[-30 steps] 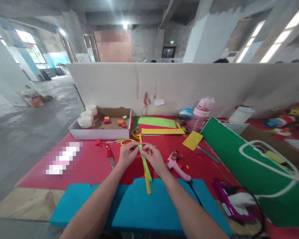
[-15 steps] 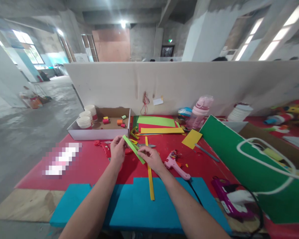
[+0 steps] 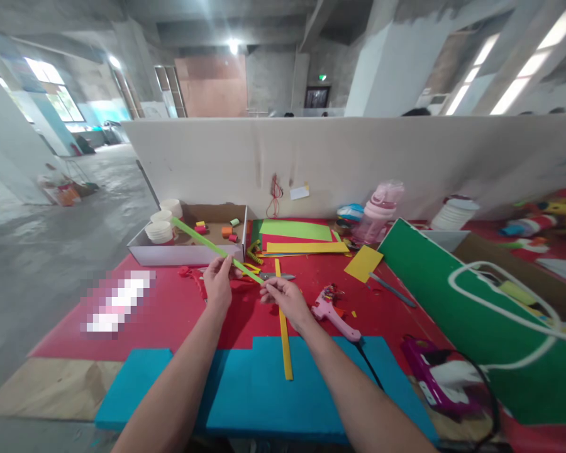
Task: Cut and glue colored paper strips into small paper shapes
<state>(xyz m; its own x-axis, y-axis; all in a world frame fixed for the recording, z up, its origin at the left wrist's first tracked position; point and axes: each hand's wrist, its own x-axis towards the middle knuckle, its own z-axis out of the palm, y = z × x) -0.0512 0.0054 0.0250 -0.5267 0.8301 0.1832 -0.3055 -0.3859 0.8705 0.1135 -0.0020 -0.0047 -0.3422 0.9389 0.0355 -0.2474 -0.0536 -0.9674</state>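
A long light-green paper strip [image 3: 199,238] slants in the air from the box at upper left down to my right hand. My left hand [image 3: 218,283] pinches it near its middle. At its lower right end, the fingertips of my right hand [image 3: 283,297] are closed on it. Beneath the right hand a yellow strip [image 3: 284,343] lies lengthwise on the table and over the blue board [image 3: 245,384]. Behind the hands lie scissors [image 3: 283,276] and a red-handled tool [image 3: 194,280], both partly hidden. A pink glue gun [image 3: 332,316] rests right of my right hand.
A white cardboard box [image 3: 179,255] with paper cups and small coloured rolls stands at back left. Coloured sheets [image 3: 297,231], a pink bottle [image 3: 378,211] and a yellow square [image 3: 363,263] lie behind. A green panel [image 3: 476,327] and a purple device [image 3: 427,377] occupy the right.
The green strip, seen doubled over between my hands before, is now stretched out straight toward the upper left. My left hand has shifted slightly; the right hand has barely moved.
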